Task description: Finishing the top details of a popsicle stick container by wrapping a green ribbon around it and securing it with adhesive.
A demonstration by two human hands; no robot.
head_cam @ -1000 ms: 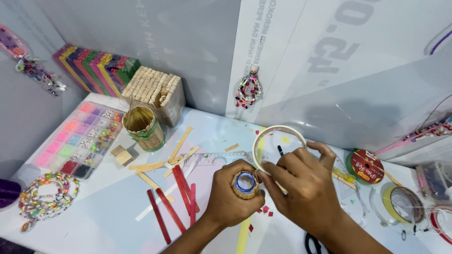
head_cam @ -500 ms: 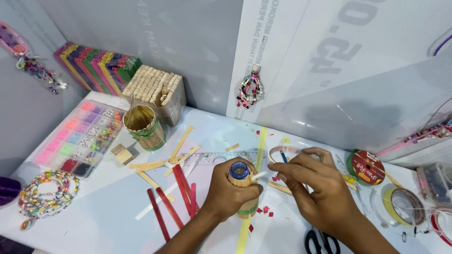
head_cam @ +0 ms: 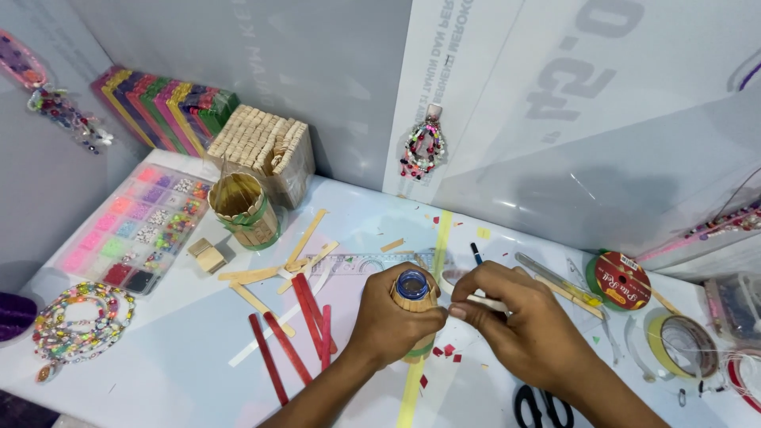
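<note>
The left hand (head_cam: 392, 325) is wrapping closed around a stick-clad bottle (head_cam: 413, 295), steadying it upright, while the right hand (head_cam: 519, 321) is pinching a pale stick (head_cam: 485, 302) against its side.

Both forearms were bare, with no sleeves in view. The left hand (head_cam: 394, 323) and right hand (head_cam: 519, 326) wore no gloves, rings or watches.

One head camera, looking down on a craft table

The single view comes from the person's head and faces forward and down, close to the left hand (head_cam: 392, 325) and right hand (head_cam: 519, 329) at the bottom centre. The white table (head_cam: 158, 372) fills the lower part, and grey panel walls (head_cam: 317, 79) close the back. There is no second view.
</note>
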